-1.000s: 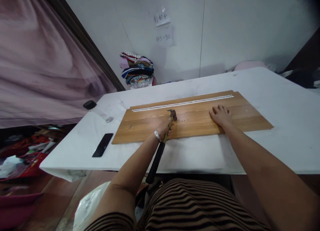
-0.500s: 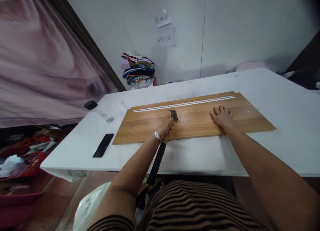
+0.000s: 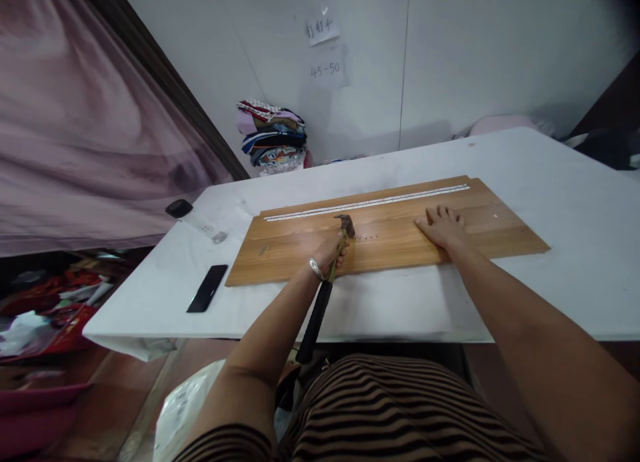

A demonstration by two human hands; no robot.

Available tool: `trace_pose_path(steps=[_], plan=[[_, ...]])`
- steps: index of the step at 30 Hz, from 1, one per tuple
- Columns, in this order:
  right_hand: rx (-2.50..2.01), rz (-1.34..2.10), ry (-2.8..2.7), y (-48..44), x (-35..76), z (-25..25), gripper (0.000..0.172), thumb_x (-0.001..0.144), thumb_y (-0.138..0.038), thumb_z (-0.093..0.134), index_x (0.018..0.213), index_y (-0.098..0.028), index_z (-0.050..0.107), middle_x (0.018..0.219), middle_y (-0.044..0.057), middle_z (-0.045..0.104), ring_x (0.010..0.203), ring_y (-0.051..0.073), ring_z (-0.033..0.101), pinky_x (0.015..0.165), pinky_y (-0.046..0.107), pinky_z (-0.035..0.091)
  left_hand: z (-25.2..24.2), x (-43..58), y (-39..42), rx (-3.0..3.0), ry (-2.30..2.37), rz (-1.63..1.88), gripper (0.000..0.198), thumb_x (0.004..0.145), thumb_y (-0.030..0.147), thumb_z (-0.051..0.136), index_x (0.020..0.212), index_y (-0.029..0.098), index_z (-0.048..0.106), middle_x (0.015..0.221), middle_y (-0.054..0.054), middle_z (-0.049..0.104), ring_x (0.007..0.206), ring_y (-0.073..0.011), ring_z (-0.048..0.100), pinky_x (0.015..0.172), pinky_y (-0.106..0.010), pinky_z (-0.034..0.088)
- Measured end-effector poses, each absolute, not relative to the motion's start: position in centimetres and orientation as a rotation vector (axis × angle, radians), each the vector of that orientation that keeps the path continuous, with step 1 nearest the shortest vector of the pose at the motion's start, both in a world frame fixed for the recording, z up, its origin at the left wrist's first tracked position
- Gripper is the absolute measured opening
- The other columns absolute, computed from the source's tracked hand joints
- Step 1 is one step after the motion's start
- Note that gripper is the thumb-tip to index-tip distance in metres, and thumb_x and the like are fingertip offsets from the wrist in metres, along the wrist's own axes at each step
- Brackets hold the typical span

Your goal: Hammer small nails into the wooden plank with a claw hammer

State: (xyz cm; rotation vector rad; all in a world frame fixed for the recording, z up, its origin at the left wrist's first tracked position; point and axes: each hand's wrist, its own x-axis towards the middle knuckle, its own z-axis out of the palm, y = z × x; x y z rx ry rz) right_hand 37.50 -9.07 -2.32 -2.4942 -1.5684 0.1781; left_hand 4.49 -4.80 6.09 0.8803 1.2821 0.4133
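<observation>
My left hand point(image 3: 330, 252) is wrapped round the neck of a claw hammer point(image 3: 315, 322), whose black grip slants back toward my body. The hammer's rusty head rests at or just above a wooden board point(image 3: 295, 245); I cannot tell if it touches. Just right of the head, a short row of small dark nails or holes point(image 3: 367, 237) marks the board. My right hand point(image 3: 443, 227) lies on the board's right half with fingers spread, holding nothing. A pale double strip point(image 3: 370, 203) runs along the board's far side.
The board lies on a white-covered table point(image 3: 575, 295). To the left are a black phone point(image 3: 207, 289) and a clear bottle with a black cap point(image 3: 200, 223). Folded clothes point(image 3: 275, 139) are stacked by the wall, beneath paper notes point(image 3: 327, 67). A pink curtain point(image 3: 100, 115) hangs at left.
The view has shifted slightly. My right thumb is spread a little farther from the fingers. My left hand and the hammer keep nearly the same place on the board.
</observation>
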Motion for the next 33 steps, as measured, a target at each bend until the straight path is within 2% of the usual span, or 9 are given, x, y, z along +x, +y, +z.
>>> trace_pose_path(steps=[8, 13, 22, 33], plan=[[-2.499, 0.187, -1.564, -9.14, 37.38, -1.94, 0.065, 0.100, -0.064, 0.030, 0.137, -0.021, 0.061, 0.156, 0.020, 0.051, 0.147, 0.038, 0.038, 0.116, 0.062, 0.029, 6.48, 4.82, -4.91, 0.877, 1.293, 0.403, 0.038, 0.106, 0.049, 0.040, 0.085, 0.019, 0.053, 0.057, 0.008, 0.043, 0.037, -0.0045, 0.029, 0.038, -0.018, 0.022], [-2.496, 0.181, -1.566, -9.11, 37.38, -1.98, 0.065, 0.100, -0.064, 0.031, 0.137, -0.020, 0.061, 0.154, 0.020, 0.051, 0.145, 0.039, 0.039, 0.116, 0.061, 0.029, 6.40, 5.03, -4.89, 0.871, 1.291, 0.414, 0.039, 0.105, 0.053, 0.045, 0.086, 0.019, 0.053, 0.058, 0.008, 0.044, 0.036, -0.0038, 0.030, 0.037, -0.017, 0.023], [-2.479, 0.190, -1.564, -8.90, 37.67, -2.37, 0.064, 0.099, -0.065, 0.032, 0.137, -0.022, 0.060, 0.154, 0.020, 0.051, 0.146, 0.040, 0.037, 0.115, 0.063, 0.029, 6.32, 4.86, -4.81, 0.879, 1.296, 0.417, 0.040, 0.107, 0.049, 0.040, 0.084, 0.019, 0.054, 0.056, 0.007, 0.043, 0.037, -0.0054, 0.031, 0.036, -0.018, 0.023], [-2.494, 0.198, -1.546, -9.24, 37.21, -1.69, 0.062, 0.099, -0.064, 0.034, 0.134, -0.020, 0.061, 0.153, 0.019, 0.052, 0.146, 0.038, 0.040, 0.117, 0.059, 0.029, 6.27, 4.81, -4.64, 0.868, 1.274, 0.412, 0.039, 0.104, 0.052, 0.048, 0.084, 0.020, 0.054, 0.056, 0.007, 0.044, 0.036, -0.0046, 0.031, 0.036, -0.017, 0.023]])
